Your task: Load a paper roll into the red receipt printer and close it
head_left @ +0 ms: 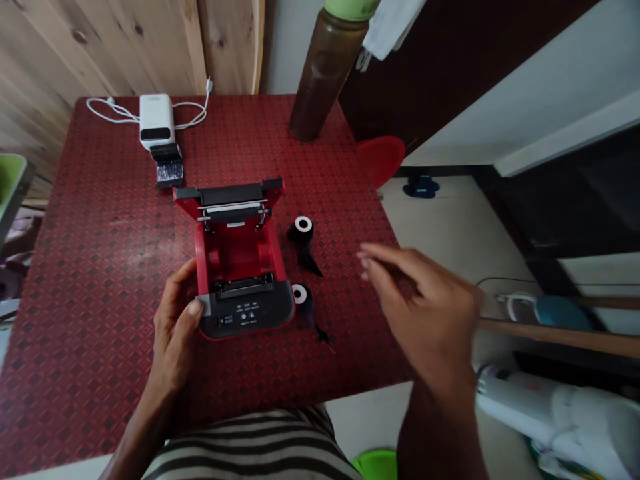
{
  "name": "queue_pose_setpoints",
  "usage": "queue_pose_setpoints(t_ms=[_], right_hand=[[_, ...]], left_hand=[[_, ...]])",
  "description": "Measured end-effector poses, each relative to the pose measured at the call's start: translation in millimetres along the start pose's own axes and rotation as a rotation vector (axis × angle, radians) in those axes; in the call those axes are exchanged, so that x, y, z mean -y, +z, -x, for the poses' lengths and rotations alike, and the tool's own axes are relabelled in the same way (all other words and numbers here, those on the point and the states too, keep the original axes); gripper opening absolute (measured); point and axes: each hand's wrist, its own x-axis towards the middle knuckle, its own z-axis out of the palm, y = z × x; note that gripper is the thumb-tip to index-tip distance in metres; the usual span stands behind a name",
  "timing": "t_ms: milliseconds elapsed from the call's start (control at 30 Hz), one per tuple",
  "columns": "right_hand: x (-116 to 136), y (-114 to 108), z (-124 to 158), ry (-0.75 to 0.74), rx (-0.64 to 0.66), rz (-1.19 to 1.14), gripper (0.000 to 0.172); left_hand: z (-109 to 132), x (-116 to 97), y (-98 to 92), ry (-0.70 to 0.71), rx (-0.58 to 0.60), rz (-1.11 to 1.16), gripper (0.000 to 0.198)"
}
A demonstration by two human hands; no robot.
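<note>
By the left hand [175,320], the red-and-black printer [245,303] is gripped at its near left corner; the thumb is pressed on the dark front panel and the fingers are wrapped along the red side wall. The right hand [367,259] is raised to the right of the printer, well apart from it, with thumb and fingertips brought together; these are too blurred for anything small between them to be told.

The printer is set near the middle of the red patterned desk [125,227]. Its lid [230,193] is tipped up and back, so that the red compartment [237,250] is exposed. Just to its right, two black rolls with white cores are seen: the far roll [299,235] with its loose end trailed toward the right hand's side, and the near roll [307,307] beside the front panel.

Toward the far left edge, a white device [157,120] is placed, with a white cable [193,121] spread about it and a dark strip [169,167] extended from its front. At the far right corner, a tall brown bottle [325,77] is stood. Beyond the desk, dark slippers [421,187] are seen on the floor.
</note>
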Motion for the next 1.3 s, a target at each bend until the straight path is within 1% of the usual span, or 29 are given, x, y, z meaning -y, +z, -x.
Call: queue_pose_setpoints(t_ms=[33,67,133,167,200,233,267,367,433,500,567,633,667,700,733,767,800,833,900,967,1033,1100,1167,1300], right_hand=[[-8,8,-15,0.016,0.001,-0.021,0.016],[-16,20,-28,0.014,0.059,-0.046,0.018],[-29,46,-51,0.038,0.224,-0.076,0.038],[-33,58,-59,0.043,0.268,-0.096,0.045],[-35,70,-64,0.034,0.311,-0.117,0.049],[-36,80,-67,0.025,0.332,-0.136,0.049],[-35,88,-69,0.012,0.342,-0.153,0.045],[-32,101,-68,-0.004,0.327,-0.184,0.027],[-30,98,-67,0.006,0.302,-0.196,0.024],[-25,85,-65,0.018,0.257,-0.230,0.027],[-15,59,-62,0.021,0.203,-0.301,0.030],[3,26,-57,-0.005,0.193,-0.355,0.030],[14,9,-54,-0.031,0.211,-0.332,0.032],[25,-5,-52,-0.062,0.236,-0.307,0.037],[36,-17,-51,-0.106,0.280,-0.305,0.046],[47,-23,-50,-0.151,0.331,-0.319,0.052],[58,-25,-51,-0.214,0.398,-0.314,0.053],[68,-22,-52,-0.298,0.431,-0.289,0.046],[85,-3,-57,-0.456,0.485,-0.148,0.029],[98,22,-61,-0.529,0.534,0.033,0.020],[107,43,-64,-0.535,0.581,0.203,0.020],[115,55,-64,-0.512,0.623,0.320,0.024],[123,59,-64,-0.473,0.672,0.384,0.027],[138,64,-71,-0.384,0.818,0.470,0.029]], left_hand=[[0,0,-0.3,0.009,0.001,0.002,0.059],[0,0,-0.7,0.018,0.005,-0.002,0.059],[0,0,-1.7,0.022,0.012,-0.018,0.059],[0,0,-2.2,0.021,0.013,-0.024,0.059],[0,0,-2.5,0.018,0.014,-0.028,0.059],[0,0,-2.6,0.014,0.015,-0.028,0.059],[0,-1,-2.6,0.012,0.015,-0.025,0.059],[0,-1,-1.8,0.015,0.022,-0.007,0.059],[0,-3,-0.8,0.015,0.024,0.006,0.059],[0,-4,0.2,0.012,0.032,0.012,0.059],[0,-6,1.0,0.008,0.045,0.014,0.059],[0,-7,1.6,0.003,0.053,0.025,0.059],[0,-8,1.8,-0.003,0.053,0.033,0.059],[0,-9,1.9,-0.009,0.052,0.039,0.059],[0,-9,2.0,-0.013,0.048,0.042,0.059],[1,-10,2.0,-0.016,0.044,0.041,0.059],[1,-10,1.9,-0.017,0.039,0.037,0.059],[1,-11,1.9,-0.016,0.038,0.034,0.059],[1,-11,1.5,-0.015,0.048,0.037,0.059],[1,-12,1.1,-0.022,0.064,0.055,0.060],[1,-11,0.5,-0.034,0.077,0.072,0.060],[1,-10,0.0,-0.039,0.082,0.073,0.060],[1,-10,-0.4,-0.041,0.083,0.061,0.060],[2,-11,-0.5,-0.043,0.081,0.055,0.059]])
